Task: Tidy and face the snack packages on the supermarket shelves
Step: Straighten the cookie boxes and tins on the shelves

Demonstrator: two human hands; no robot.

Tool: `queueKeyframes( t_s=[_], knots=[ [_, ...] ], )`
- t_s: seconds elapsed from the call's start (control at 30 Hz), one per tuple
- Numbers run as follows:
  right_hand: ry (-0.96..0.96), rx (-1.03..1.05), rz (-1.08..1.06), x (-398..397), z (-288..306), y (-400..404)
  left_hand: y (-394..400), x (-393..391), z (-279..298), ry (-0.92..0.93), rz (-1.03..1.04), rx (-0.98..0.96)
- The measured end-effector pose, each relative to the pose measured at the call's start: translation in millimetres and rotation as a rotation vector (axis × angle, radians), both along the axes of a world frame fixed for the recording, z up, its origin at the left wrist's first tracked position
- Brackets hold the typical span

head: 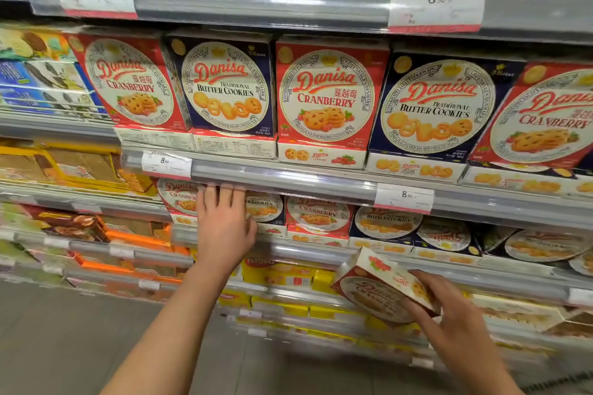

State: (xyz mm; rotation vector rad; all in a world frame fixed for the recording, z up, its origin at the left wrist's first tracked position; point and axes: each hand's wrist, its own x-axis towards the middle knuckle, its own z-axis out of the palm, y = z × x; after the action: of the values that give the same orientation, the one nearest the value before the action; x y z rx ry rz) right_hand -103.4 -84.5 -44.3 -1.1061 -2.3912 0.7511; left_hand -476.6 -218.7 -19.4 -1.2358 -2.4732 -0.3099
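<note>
Head view: our left hand reaches flat, fingers straight, against the boxes under the shelf rail. Our right hand grips a cranberry box, tilted, held clear of the shelves. We judge that a careless push could topple neighbouring boxes, or the one-handed grip could slip.

— What do the boxes say?
— The red box says "Danisa Cranberry". The blue box next to it says "Danisa Traditional Butter Cookies".
— And the box held in the right hand?
— That tilted red box says "Danisa" too.
— Any numbers?
— Yes. The white price tag on the shelf edge starts with an 8. The smaller digits after it are too blurry to read.
</note>
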Motion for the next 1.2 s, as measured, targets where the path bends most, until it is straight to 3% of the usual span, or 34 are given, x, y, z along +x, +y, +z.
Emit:
queueKeyframes(
  t_s=[0.3,0.57,0.83,1.1,1.2],
  knots=[
    [-0.065,-0.002,0.019,-6.4,1.8,-24.6,-6.5,-5.7,6.4,0.031,-0.002,-0.001],
    [0.005,-0.045,0.027,-0.8,6.0,-4.1,-21.5,11.4,3.9,0.018,-0.029,-0.014],
    [-0.084,-0.072,0.24,-4.1,-12.6,-6.5,-36.5,5.1,6.2,0.138,-0.037,0.023],
    [-0.102,-0.076,0.194,-19.3,-16.8,-17.0,-50.1,-8.9,-11.3,0.099,-0.164,0.133],
    [-0.128,-0.062,0.147,-36.2,-21.5,-25.0,-70.3,-11.3,-19.1,-0.016,-0.265,0.174]
  ],
)
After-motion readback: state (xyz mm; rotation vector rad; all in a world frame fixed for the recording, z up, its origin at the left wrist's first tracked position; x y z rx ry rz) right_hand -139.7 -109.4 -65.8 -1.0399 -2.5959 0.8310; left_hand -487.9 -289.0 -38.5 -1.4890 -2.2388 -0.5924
